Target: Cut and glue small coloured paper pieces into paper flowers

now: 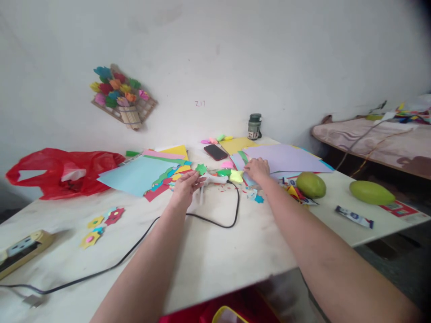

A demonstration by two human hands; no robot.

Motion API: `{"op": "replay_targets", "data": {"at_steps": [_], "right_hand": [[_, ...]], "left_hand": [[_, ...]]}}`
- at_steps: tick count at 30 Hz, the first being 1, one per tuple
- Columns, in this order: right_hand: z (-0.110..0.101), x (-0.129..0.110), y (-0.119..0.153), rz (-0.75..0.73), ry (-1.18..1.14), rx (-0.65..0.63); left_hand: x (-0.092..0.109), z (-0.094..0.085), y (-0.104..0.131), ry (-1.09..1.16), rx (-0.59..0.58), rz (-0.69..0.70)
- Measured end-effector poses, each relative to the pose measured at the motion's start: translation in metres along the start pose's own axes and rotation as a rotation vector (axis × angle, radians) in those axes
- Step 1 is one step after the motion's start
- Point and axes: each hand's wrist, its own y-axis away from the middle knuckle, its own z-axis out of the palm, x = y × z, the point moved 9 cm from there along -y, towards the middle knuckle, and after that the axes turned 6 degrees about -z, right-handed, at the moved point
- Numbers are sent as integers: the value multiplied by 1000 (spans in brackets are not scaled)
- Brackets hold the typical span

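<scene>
White tabletop (215, 251), smooth, strewn with paper sheets (286, 158). Left hand (186, 187) lies open beside the glue gun (215, 180); right hand (257, 170) presses flat, fingertips hidden.

Two bare forearms in view, no sleeves, no watch, bracelets or gloves. Left hand (186, 185) and right hand (257, 169) both bare, no rings visible. Fingers small and slightly blurred; nails not discernible.
</scene>
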Motion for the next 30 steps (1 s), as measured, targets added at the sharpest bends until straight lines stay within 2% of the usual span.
{"op": "replay_targets", "data": {"at_steps": [7, 10, 12, 14, 15, 17, 20, 25, 30], "right_hand": [[4, 11, -6, 111, -94, 32], [0, 15, -7, 158, -193, 98], [-4, 18, -7, 231, -439, 175], [-2, 14, -5, 319, -858, 226], [-1, 9, -4, 358, -1082, 253], [-5, -16, -4, 309, -1445, 244], [-12, -54, 1, 234, -1744, 203], [-2, -93, 18, 258, -1813, 99], [0, -108, 25, 215, -1848, 49]], "left_hand": [[0, 0, 0, 10, -16, 12], [0, -1, -2, 7, -7, 12], [0, -2, -2, 4, -6, 15], [1, -2, -3, 11, -3, 16], [1, -3, -3, 16, -1, 13], [1, -4, -3, 25, 4, 9], [1, -5, -3, 32, 3, 10], [4, -7, -2, 20, -1, 27], [5, -8, -1, -1, 2, 30]]}}
